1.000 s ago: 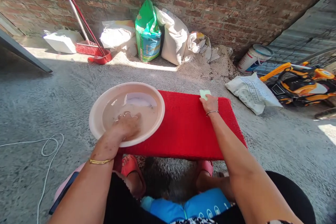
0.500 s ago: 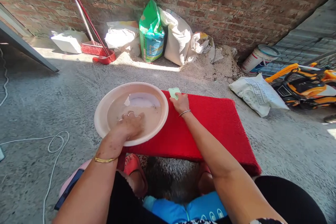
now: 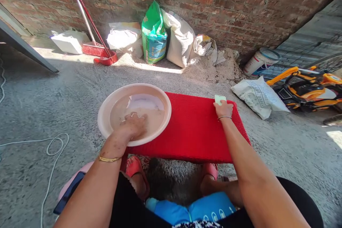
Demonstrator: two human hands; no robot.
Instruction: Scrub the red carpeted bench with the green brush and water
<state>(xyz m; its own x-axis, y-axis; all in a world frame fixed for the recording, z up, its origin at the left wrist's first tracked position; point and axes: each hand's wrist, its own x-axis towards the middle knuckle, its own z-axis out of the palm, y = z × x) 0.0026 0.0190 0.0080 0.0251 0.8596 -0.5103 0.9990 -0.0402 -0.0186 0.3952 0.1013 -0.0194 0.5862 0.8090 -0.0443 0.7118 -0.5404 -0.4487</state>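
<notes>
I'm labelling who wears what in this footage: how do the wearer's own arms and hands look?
No sleeve shows on either forearm, and no gloves are visible. The left hand has a gold-coloured bracelet with a linked, bar-like shape at its wrist. The right hand has a thin, rounded, silver-coloured bangle at its wrist.

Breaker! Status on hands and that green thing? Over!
Left hand in cloudy water inside round, pale pink plastic basin. Right hand gripping flat rectangular pale-green block at far edge of red fabric-covered bench. Possible obstacle: basin, on bench's left end.
</notes>
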